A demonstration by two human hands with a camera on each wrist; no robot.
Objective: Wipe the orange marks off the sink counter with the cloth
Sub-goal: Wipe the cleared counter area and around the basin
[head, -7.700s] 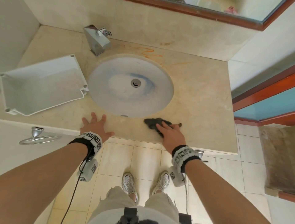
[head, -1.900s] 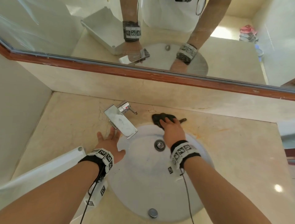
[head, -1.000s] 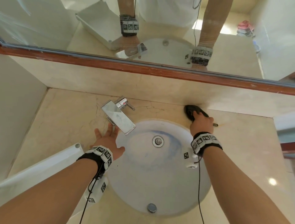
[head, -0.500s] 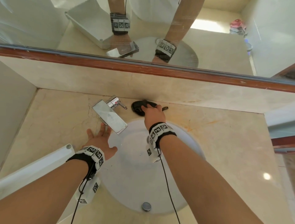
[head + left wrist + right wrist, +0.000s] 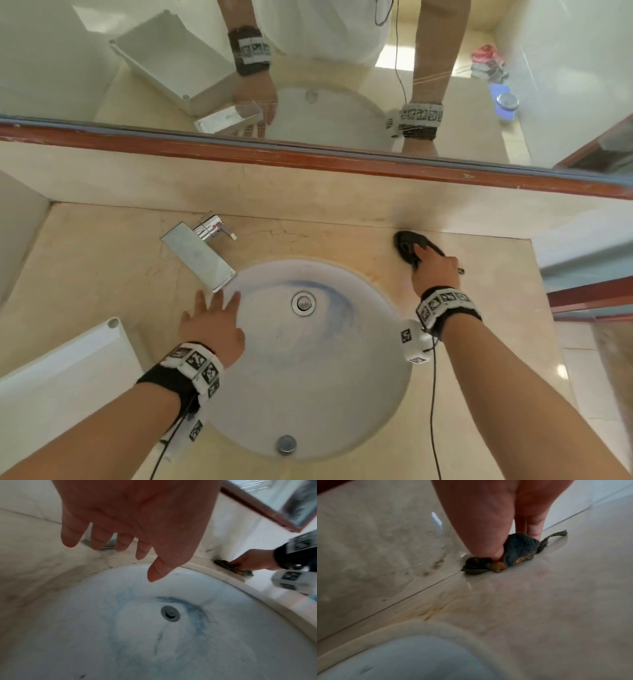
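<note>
A dark, bunched cloth [image 5: 406,244] lies on the beige sink counter [image 5: 486,346] at the back right, close to the backsplash. My right hand [image 5: 433,269] presses down on it. In the right wrist view the thumb and fingers of this hand [image 5: 494,524] pinch the cloth [image 5: 519,547], whose lower edge is stained orange. A faint orange smear [image 5: 433,609] stays on the counter between the cloth and the basin rim, and shows as a pale orange haze [image 5: 373,275] in the head view. My left hand [image 5: 212,323] lies spread and empty at the basin's left rim.
A chrome faucet [image 5: 200,251] stands at the back left of the round white basin [image 5: 308,370], which has blue streaks around its drain [image 5: 303,303]. A white plastic tray [image 5: 65,363] sits on the counter at the left. A wood-framed mirror [image 5: 308,68] hangs above the backsplash.
My right hand has slid the cloth to the right, from just behind the basin beside the faucet to the back right corner area. The left hand has stayed at the left rim.
</note>
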